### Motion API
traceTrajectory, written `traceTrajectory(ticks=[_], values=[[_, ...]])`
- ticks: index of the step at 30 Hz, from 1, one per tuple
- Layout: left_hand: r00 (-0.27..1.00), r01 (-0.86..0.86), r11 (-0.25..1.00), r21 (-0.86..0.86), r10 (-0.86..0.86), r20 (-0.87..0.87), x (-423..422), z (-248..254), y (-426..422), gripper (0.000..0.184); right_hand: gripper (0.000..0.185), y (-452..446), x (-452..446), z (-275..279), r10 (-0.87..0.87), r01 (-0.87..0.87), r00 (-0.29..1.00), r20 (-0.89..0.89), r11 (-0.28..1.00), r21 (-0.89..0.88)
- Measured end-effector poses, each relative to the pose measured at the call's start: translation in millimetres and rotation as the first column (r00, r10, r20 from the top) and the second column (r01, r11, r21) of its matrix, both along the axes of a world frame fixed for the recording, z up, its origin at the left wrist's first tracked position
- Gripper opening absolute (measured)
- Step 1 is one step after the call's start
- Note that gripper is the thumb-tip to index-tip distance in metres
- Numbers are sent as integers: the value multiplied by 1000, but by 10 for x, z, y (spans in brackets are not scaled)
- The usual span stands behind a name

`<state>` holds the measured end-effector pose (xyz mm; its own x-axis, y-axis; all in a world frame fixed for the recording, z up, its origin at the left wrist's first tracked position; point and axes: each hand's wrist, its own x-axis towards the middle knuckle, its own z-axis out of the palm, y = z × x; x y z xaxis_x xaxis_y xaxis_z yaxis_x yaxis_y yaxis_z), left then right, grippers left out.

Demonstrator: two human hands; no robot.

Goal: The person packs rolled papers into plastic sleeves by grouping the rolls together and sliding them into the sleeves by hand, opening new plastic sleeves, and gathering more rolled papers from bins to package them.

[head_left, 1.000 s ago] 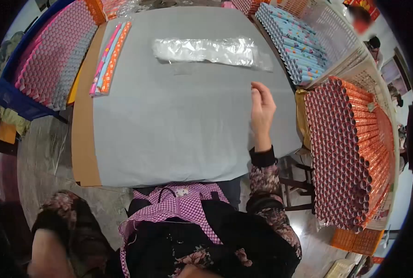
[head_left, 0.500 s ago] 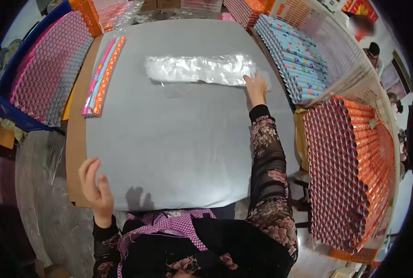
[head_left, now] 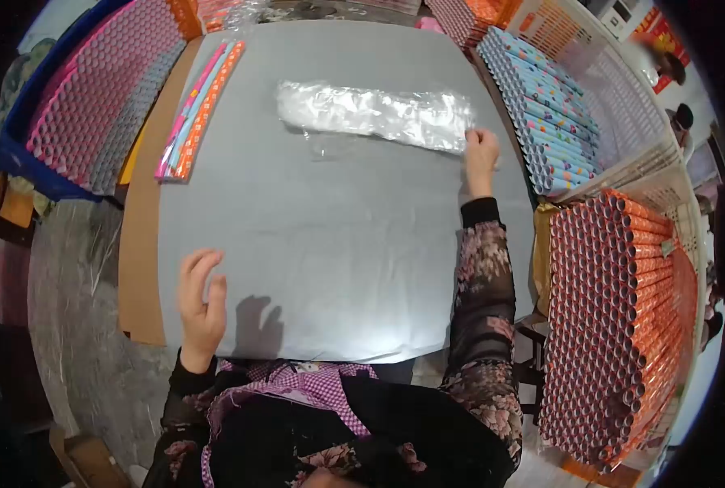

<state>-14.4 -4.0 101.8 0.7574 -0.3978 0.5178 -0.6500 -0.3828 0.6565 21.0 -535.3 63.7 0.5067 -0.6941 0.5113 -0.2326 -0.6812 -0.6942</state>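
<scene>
A bright patch whitened the near edge of my grey table (head_left: 322,211), its far end dimmer, as my left hand (head_left: 202,305) threw a crisp dark shadow (head_left: 259,325) to its right. Glare streaked the clear plastic (head_left: 375,114). The wide lens bowed the blue crate (head_left: 11,163), black swallowed the corners, and a person (head_left: 645,58) at upper right blurred.

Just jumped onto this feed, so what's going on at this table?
The person's right hand pinches the right end of the clear plastic packaging lying across the far half of the grey table. The left hand hovers open over the near left part, holding nothing. Three rolls, pink, blue and orange, lie along the table's left side.
</scene>
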Motion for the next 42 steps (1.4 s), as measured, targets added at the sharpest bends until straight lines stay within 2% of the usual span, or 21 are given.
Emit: traceTrajectory(ticks=[2, 3, 4, 6, 8, 10, 11, 12, 18, 19, 22, 23, 26, 29, 30, 32, 38, 39, 40, 41, 42], values=[[1000, 20, 1000, 23, -21, 12, 13, 35, -99, 22, 18, 253, -95, 69, 167, -179, 983, 78, 964, 198], [1000, 9, 1000, 23, -9, 11, 28, 27, -132, 22, 15, 400, -175, 22, 274, -303, 947, 168, 936, 179], [987, 59, 998, -25, -62, -147, 42, -16, -164, 22, 12, 594, -286, -43, 373, -417, 893, 252, 896, 152], [892, 93, 989, -114, -134, -432, 55, -137, -225, 25, 5, 1109, -600, 87, 498, -546, 837, 227, 786, 291], [809, 75, 977, -199, -176, -561, 103, -297, -319, 28, 3, 1438, -847, 2, 669, -674, 737, 92, 719, 168], [710, 41, 961, -273, -220, -669, 190, -402, -433, 32, 3, 1836, -1083, 46, 734, -721, 680, 4, 666, 191], [893, 121, 983, -136, -168, -418, 250, -435, -509, 36, 4, 1963, -1171, 29, 765, -754, 643, -49, 643, 136], [982, 154, 988, 23, -150, -115, 309, -434, -578, 39, 6, 2073, -1250, 14, 789, -786, 605, -101, 613, 82], [907, 352, 875, 332, -406, 109, 609, -370, -1073, 42, 8, 2482, -1641, -76, 854, -852, 455, -253, 500, 153], [905, 360, 872, 331, -413, 103, 676, -477, -1117, 42, 8, 2507, -1694, -81, 856, -860, 425, -296, 483, 164], [920, 263, 699, 665, -390, 47, 837, -822, -1221, 49, 8, 2426, -1829, -112, 862, -847, 372, -343, 467, 255], [919, 265, 700, 663, -391, 46, 871, -900, -1202, 49, 8, 2346, -1857, -151, 861, -846, 373, -346, 468, 255], [934, 134, 750, 648, -314, 171, 1000, -1089, -1085, 56, 8, 2053, -1918, -301, 719, -728, 596, -358, 672, 138], [975, 140, 775, 617, -216, 49, 1027, -919, -969, 57, 10, 1690, -1929, -452, 566, -563, 771, -292, 820, 105], [982, 97, 776, 623, -178, 69, 1033, -885, -929, 59, 10, 1559, -1899, -493, 572, -569, 767, -291, 816, 104], [993, 37, 801, 597, -95, 66, 1077, -878, -844, 59, 11, 1288, -1793, -578, 353, -347, 902, -249, 935, 70], [987, -97, 886, 453, 26, 160, 1316, -1104, -501, 31, 21, 8, -1425, -1053, -166, 104, 931, -325, 974, -200], [982, -66, 944, 324, 118, -145, 1271, -962, -489, 25, 21, -72, -1403, -1001, -156, 94, 933, -324, 975, -199], [882, -80, 980, 182, 155, -446, 1244, -879, -447, 20, 24, -110, -1378, -891, -231, 170, 906, -354, 966, -196], [880, -90, 979, 183, 164, -445, 1219, -821, -382, 20, 29, -125, -1346, -805, -304, 245, 872, -383, 950, -195], [752, -104, 982, -158, -27, -659, 1201, -786, -318, 20, 29, -37, -1316, -713, -295, 237, 875, -383, 952, -192]])
